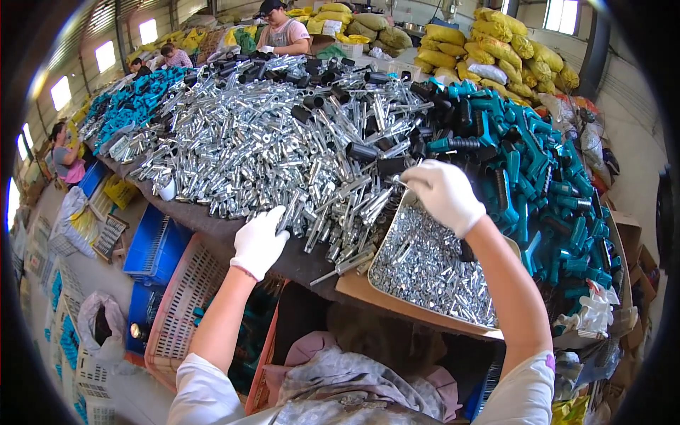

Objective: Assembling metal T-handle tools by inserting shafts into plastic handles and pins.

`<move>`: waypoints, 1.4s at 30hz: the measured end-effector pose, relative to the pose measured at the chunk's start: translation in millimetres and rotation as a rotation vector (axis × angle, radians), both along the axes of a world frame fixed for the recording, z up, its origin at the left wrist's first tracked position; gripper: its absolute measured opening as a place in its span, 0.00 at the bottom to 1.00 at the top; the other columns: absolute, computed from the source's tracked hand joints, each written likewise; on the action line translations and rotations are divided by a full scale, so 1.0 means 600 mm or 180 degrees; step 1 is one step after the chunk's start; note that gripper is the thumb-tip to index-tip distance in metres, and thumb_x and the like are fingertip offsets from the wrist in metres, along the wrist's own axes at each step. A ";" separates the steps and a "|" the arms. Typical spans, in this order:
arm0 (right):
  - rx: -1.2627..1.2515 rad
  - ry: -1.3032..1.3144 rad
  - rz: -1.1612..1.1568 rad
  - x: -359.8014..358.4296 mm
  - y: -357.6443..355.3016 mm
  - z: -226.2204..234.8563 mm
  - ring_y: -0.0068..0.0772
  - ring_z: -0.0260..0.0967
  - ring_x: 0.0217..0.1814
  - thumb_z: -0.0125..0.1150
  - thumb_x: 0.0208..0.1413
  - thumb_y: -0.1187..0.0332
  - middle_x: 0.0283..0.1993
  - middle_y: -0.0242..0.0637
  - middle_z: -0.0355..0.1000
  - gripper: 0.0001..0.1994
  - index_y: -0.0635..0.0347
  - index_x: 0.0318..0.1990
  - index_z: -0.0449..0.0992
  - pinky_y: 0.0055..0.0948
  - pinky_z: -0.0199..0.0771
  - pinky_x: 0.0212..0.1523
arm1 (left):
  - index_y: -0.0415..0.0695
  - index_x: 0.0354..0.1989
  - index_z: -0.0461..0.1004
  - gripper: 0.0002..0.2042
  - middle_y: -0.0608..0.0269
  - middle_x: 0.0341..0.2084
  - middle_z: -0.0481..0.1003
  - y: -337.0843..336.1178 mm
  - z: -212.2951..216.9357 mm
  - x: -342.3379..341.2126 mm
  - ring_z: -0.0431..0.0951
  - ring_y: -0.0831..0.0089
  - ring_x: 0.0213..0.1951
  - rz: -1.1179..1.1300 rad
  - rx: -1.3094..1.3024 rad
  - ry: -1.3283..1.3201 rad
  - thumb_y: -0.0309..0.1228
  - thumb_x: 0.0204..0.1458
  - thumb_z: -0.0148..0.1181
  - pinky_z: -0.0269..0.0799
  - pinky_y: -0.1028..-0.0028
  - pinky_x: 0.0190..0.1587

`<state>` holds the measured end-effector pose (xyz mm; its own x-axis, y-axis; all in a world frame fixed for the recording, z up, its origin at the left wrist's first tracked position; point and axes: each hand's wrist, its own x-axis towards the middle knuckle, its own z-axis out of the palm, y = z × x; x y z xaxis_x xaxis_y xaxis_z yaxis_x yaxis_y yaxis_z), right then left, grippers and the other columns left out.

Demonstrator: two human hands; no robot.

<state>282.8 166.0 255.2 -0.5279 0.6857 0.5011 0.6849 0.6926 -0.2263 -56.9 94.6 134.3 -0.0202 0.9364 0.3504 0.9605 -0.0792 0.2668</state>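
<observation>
My left hand (258, 243), in a white glove, is at the near edge of a big heap of shiny metal sleeves and rods (248, 142). Its thumb and forefinger are apart, with loose metal parts beside their tips. My right hand (448, 196), gloved the same way, is over the far left part of a shallow tray (379, 273) filled with small metal pieces (432, 262). The right fingers are curled and pressed together by the metal rods; what they pinch is too small to make out. Black tubes (363, 151) lie among the metal.
Teal tool handles (520, 163) are heaped on the right, more teal parts (134, 103) at the far left. White gloves (595, 312) lie at the right edge. Blue crates (157, 244) and a pink basket (185, 301) stand below left. Co-workers (283, 32) sit beyond; yellow sacks (496, 49) are stacked behind.
</observation>
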 end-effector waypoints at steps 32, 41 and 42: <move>0.0164 -0.2524 -0.0797 -0.281 0.294 -0.027 0.49 0.60 0.65 0.57 0.51 0.59 0.61 0.40 0.66 0.17 0.44 0.48 0.82 0.55 0.58 0.62 | 0.36 0.68 0.58 0.29 0.52 0.40 0.78 -0.095 0.009 0.070 0.77 0.74 0.33 -0.0944 -0.0741 -0.5177 0.23 0.55 0.54 0.75 0.76 0.35; -0.0227 -0.2515 -0.1509 -0.185 0.305 0.012 0.49 0.70 0.60 0.55 0.51 0.55 0.57 0.43 0.73 0.21 0.47 0.52 0.80 0.50 0.72 0.56 | 0.35 0.67 0.59 0.28 0.52 0.40 0.78 -0.106 -0.015 0.043 0.77 0.75 0.35 -0.0811 -0.0589 -0.5192 0.23 0.56 0.54 0.75 0.76 0.36; -0.0372 -0.2596 -0.1588 -0.176 0.308 0.016 0.47 0.68 0.63 0.54 0.53 0.55 0.59 0.40 0.73 0.22 0.46 0.54 0.80 0.54 0.71 0.56 | 0.36 0.67 0.59 0.28 0.53 0.40 0.78 -0.105 -0.010 0.042 0.77 0.75 0.35 -0.0792 -0.0664 -0.5244 0.23 0.56 0.54 0.75 0.76 0.36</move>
